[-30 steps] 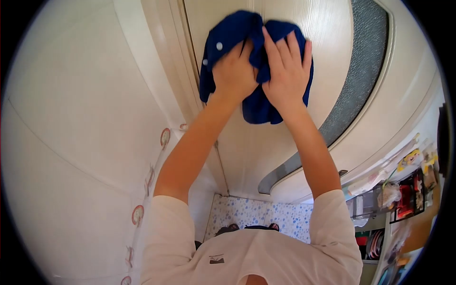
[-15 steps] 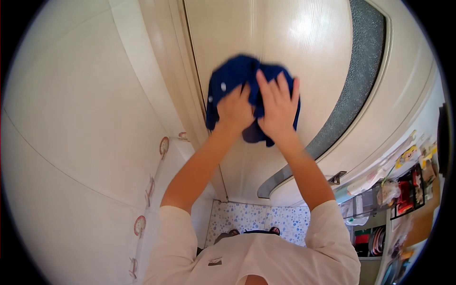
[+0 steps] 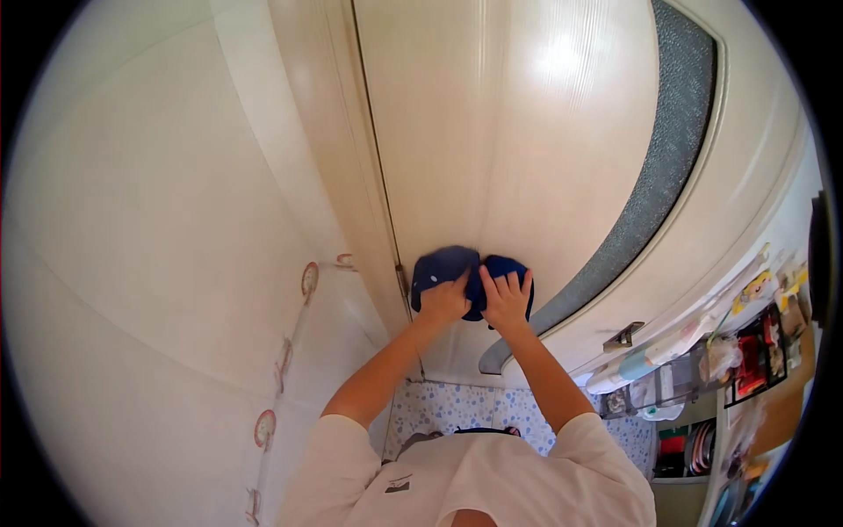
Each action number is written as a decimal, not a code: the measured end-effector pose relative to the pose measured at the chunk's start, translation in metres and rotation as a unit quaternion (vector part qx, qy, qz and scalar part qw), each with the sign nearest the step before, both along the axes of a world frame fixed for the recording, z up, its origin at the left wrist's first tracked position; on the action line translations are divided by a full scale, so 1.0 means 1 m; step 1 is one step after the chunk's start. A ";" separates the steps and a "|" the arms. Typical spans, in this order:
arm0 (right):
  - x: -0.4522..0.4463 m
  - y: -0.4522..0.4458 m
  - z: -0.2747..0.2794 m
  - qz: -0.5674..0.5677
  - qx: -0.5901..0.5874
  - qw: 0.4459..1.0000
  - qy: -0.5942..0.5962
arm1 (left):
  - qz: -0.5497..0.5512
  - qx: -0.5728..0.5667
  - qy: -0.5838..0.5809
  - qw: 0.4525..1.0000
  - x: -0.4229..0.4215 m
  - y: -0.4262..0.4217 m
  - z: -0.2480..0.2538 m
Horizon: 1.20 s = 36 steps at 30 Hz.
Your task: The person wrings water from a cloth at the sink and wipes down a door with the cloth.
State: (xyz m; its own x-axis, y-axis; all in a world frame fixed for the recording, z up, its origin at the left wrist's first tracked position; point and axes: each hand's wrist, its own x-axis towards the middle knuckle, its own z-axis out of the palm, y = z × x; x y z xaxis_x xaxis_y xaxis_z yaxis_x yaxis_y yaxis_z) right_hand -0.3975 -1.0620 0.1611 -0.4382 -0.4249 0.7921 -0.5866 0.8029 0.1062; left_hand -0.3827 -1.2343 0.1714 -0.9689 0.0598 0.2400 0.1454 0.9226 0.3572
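Observation:
A dark blue cloth with a small pale spot is bunched against the lower part of a cream door. My left hand grips its left part, the fingers bent into the fabric and partly hidden. On the right part of the cloth, my right hand lies with its fingers stretched out and spread, pressing it to the door. The two hands are side by side, a little apart, with some cloth between them.
A curved grey textured glass panel and a metal handle are on the door's right. A pale tiled wall stands at left. Blue-spotted floor lies below. Shelves with a black rack are at far right.
Both hands and the blue cloth have moved down the door, from about mid-height to near its bottom. The cloth looks more bunched now.

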 end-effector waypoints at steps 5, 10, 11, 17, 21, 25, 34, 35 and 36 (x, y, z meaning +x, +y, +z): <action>-0.012 -0.001 0.024 -0.015 0.005 1.000 0.020 | -0.016 -0.009 0.167 0.986 -0.001 -0.014 0.018; 0.000 -0.047 0.212 -0.020 -0.057 0.994 0.086 | 0.041 0.009 0.466 0.884 -0.026 -0.037 0.192; 0.001 -0.062 0.280 -0.018 -0.042 0.991 0.122 | 0.100 -0.060 0.424 0.898 -0.023 -0.046 0.260; -0.001 -0.112 0.377 0.052 -0.152 0.962 0.219 | 0.135 -0.137 0.647 0.738 -0.028 -0.089 0.368; -0.022 -0.128 0.323 0.040 -0.141 0.957 0.252 | 0.121 -0.044 0.488 0.863 -0.017 -0.092 0.312; -0.009 -0.125 0.237 0.021 -0.078 0.984 0.156 | 0.151 0.023 0.242 0.958 0.001 -0.088 0.228; 0.002 -0.106 0.046 0.036 0.019 0.999 0.016 | 0.125 0.009 0.224 0.966 0.006 -0.087 0.014; 0.003 -0.102 0.039 0.043 0.009 0.999 0.019 | 0.121 0.013 0.210 0.970 0.009 -0.082 0.008; 0.005 -0.100 0.032 0.049 -0.002 0.999 0.021 | 0.127 -0.006 0.250 0.960 0.010 -0.077 0.003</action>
State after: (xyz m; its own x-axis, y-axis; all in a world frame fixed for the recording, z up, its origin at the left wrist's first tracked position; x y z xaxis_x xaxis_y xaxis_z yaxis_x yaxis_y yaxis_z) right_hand -0.3924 -1.1615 0.1929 -0.3608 -0.4600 0.8113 -0.6568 0.7429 0.1291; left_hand -0.3724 -1.3112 0.1745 -0.7167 -0.1577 0.6793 0.0647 0.9548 0.2900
